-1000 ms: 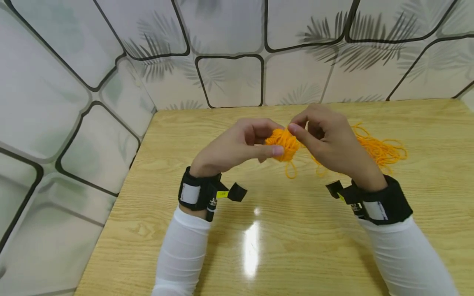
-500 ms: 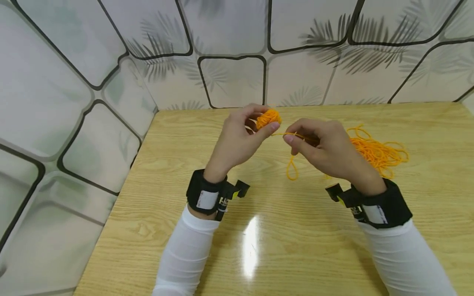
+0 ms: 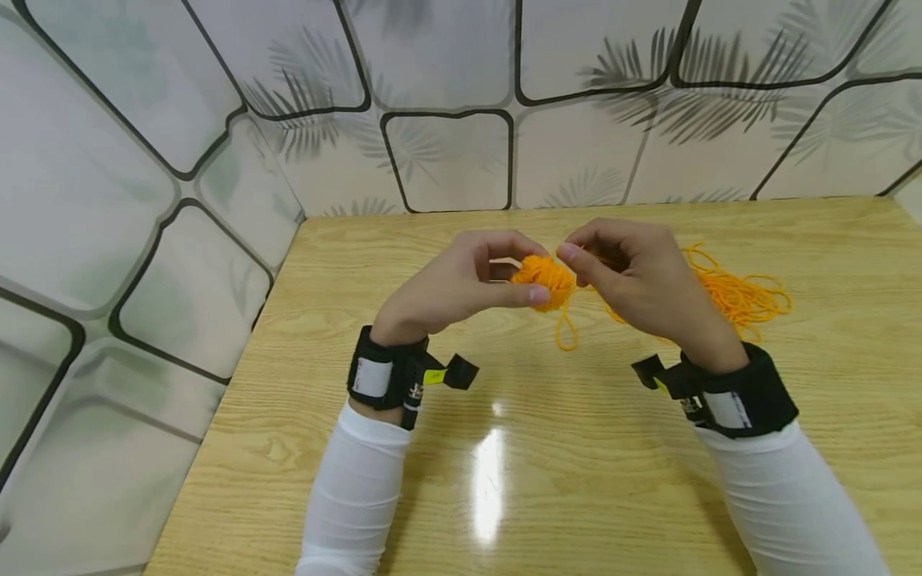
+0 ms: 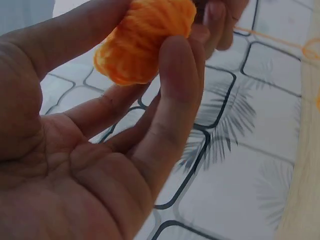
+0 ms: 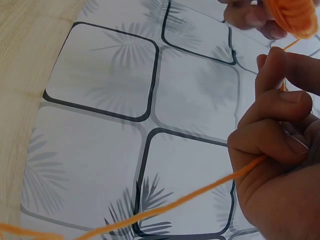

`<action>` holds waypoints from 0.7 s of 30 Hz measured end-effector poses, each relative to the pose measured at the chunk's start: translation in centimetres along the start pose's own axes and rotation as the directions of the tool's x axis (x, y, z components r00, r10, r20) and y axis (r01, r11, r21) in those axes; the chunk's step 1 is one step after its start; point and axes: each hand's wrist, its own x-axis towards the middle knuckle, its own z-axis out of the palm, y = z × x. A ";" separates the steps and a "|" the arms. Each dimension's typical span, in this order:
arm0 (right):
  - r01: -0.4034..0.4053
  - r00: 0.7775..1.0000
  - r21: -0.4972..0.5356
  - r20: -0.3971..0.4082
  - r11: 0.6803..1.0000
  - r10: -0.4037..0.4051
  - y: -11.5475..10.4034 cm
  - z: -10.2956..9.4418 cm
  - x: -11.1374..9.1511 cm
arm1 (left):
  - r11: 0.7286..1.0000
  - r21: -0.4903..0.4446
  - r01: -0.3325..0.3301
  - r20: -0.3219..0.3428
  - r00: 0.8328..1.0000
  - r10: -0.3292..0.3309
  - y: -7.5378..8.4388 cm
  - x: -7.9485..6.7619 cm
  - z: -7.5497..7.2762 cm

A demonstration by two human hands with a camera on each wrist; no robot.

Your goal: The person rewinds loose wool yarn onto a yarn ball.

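Note:
My left hand [image 3: 468, 280] holds a small ball of orange yarn [image 3: 544, 282] between thumb and fingers, above the table. In the left wrist view the yarn ball [image 4: 145, 42] shows its wound strands, with fingertips on both sides of it. Just to its right, my right hand [image 3: 641, 276] pinches the strand that leads off the ball. The right wrist view shows this yarn strand [image 5: 185, 200] running through the curled fingers of the right hand [image 5: 280, 135] and out toward the lower left. A small yarn loop [image 3: 567, 328] hangs below the ball.
A loose heap of orange yarn [image 3: 745, 296] lies on the wooden table [image 3: 576, 480], partly behind the right hand. A patterned wall [image 3: 446, 160] borders the table at the back, and another wall stretch [image 3: 166, 296] stands along the left.
Half a second ago the left hand was turned upward and farther from the right, with a strand stretched between them. Now the ball is lower and close to the right fingertips again.

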 end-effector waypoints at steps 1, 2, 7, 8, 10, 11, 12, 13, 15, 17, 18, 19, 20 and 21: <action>0.009 1.000 0.005 0.007 1.000 -0.009 0.3 0.1 0.0 | 0.999 -0.046 -0.009 -0.024 1.000 0.008 0.0 0.0 0.0; 0.019 1.000 0.007 0.014 1.000 -0.019 0.5 0.2 0.0 | 0.996 -0.089 -0.026 -0.057 0.998 0.021 0.0 0.0 0.1; 0.049 0.997 -0.009 0.059 0.999 -0.048 0.4 0.7 0.0 | 0.977 -0.149 -0.153 -0.308 0.946 0.101 -0.2 0.7 0.7; 0.052 0.996 -0.019 0.069 0.998 -0.051 0.3 0.7 0.0 | 0.979 -0.103 -0.176 -0.361 0.924 0.128 -0.3 0.9 0.9; 0.056 0.994 -0.031 0.092 0.998 -0.053 0.2 0.9 -0.1 | 0.982 0.059 -0.179 -0.448 0.875 0.186 -0.7 1.3 1.2; 0.059 0.993 -0.039 0.102 0.998 -0.054 0.2 1.0 -0.1 | 0.973 0.169 -0.159 -0.469 0.855 0.222 -0.9 1.4 1.3; 0.061 0.993 -0.043 0.108 0.997 -0.056 0.2 1.0 -0.2 | 0.955 0.269 -0.122 -0.477 0.845 0.242 -1.1 1.4 1.4; 0.057 0.992 -0.043 0.111 0.997 -0.052 0.2 1.0 -0.3 | 0.934 0.347 -0.081 -0.472 0.846 0.249 -1.3 1.3 1.5; 0.050 0.994 -0.049 0.103 0.998 -0.044 0.2 0.9 -0.4 | 0.896 0.443 -0.011 -0.439 0.869 0.227 -1.5 1.2 1.6; 0.044 0.996 -0.052 0.077 0.998 -0.040 0.2 0.7 -0.5 | 0.897 0.441 0.019 -0.369 0.915 0.163 -1.5 1.0 1.5; 0.042 0.998 -0.048 0.055 0.998 -0.039 0.2 0.5 -0.5 | 0.914 0.404 0.025 -0.325 0.938 0.118 -1.5 0.9 1.4; 0.035 0.999 -0.043 0.031 0.998 -0.034 0.2 0.3 -0.5 | 0.931 0.363 0.024 -0.275 0.958 0.083 -1.5 0.9 1.2; 0.030 1.000 -0.035 0.007 0.999 -0.030 0.2 0.2 -0.5 | 0.945 0.327 0.015 -0.220 0.974 0.061 -1.4 0.9 1.1; 0.026 1.000 -0.027 -0.014 0.999 -0.027 0.3 0.0 -0.5 | 0.957 0.290 0.005 -0.163 0.986 0.044 -1.3 0.8 0.9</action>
